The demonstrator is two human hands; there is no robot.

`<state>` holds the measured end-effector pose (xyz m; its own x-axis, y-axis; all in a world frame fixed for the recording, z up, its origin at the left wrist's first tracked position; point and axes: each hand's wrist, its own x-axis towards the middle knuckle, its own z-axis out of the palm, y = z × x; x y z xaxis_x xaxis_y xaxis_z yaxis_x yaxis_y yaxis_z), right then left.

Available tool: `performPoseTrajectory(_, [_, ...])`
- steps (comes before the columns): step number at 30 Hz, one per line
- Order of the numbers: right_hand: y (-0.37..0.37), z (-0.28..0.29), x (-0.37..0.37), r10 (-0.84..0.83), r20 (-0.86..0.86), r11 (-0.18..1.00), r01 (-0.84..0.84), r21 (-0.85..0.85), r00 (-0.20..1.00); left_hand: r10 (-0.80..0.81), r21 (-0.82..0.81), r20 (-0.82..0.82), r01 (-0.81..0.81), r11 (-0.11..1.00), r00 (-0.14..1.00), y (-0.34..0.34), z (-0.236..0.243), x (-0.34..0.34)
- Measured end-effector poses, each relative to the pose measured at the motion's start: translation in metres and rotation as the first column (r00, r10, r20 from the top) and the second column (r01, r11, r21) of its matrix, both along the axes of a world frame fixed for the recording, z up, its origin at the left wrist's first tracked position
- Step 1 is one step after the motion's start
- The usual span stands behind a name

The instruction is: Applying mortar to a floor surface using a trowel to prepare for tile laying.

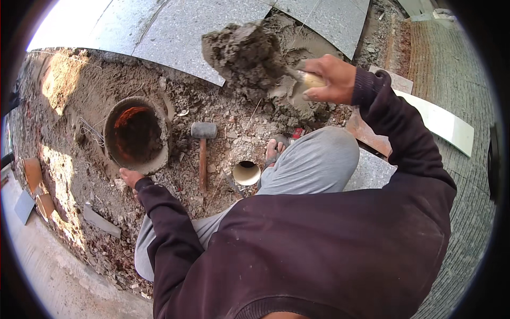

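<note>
My right hand [330,80] is closed round the pale handle of a trowel [311,81]. A large heap of wet grey mortar [244,56] covers its blade, which is hidden, at the bare bed beside the laid tiles. At the left stands a mortar-caked bucket [162,154], reddish inside, with its mouth toward me. My left hand [132,179] is at the bucket's near rim, fingers curled against it and partly hidden. Between the bucket and my leg lies a rubber mallet [204,131] with a wooden handle.
Grey speckled tiles [180,40] lie along the far side. A round pipe opening [246,173] sits in the rubble near my foot [274,151]. Loose tile pieces [101,220] lie at the left, and a pale strip [441,125] rests on ridged flooring [457,64] at the right.
</note>
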<state>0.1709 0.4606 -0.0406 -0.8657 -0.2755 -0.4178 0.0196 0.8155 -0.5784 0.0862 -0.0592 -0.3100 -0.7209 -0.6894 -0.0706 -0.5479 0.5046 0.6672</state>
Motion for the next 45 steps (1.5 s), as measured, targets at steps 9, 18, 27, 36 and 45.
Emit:
performPoseTrajectory(9, [0.103, -0.096, 0.091, 0.019, 0.810, 0.558, 0.666, -0.495, 0.586, -0.028, 0.026, 0.003, 0.028, 0.999, 1.000, -0.017, -0.016, 0.009])
performPoseTrajectory(18, [0.112, -0.197, 0.139, -0.043, 0.693, 0.703, 0.514, -0.491, 0.720, -0.070, -0.131, 0.219, 0.100, 0.986, 0.973, -0.013, -0.004, 0.019])
performPoseTrajectory(27, [0.084, -0.201, 0.135, -0.222, 0.054, 0.774, 0.142, 0.617, 0.974, 0.016, -0.118, 0.185, 0.006, 0.993, 0.983, 0.000, -0.004, 0.015])
performPoseTrajectory(36, [0.117, -0.222, 0.092, -0.443, 0.125, 0.685, 0.245, 0.686, 0.888, 0.143, -0.123, 0.255, -0.115, 0.986, 0.956, 0.013, 0.004, 0.012])
performPoseTrajectory(45, [0.107, -0.186, 0.088, -0.559, 0.694, 0.707, 0.698, 0.112, 0.454, 0.018, -0.091, -0.063, -0.023, 0.996, 0.998, 0.027, 0.008, 0.018])
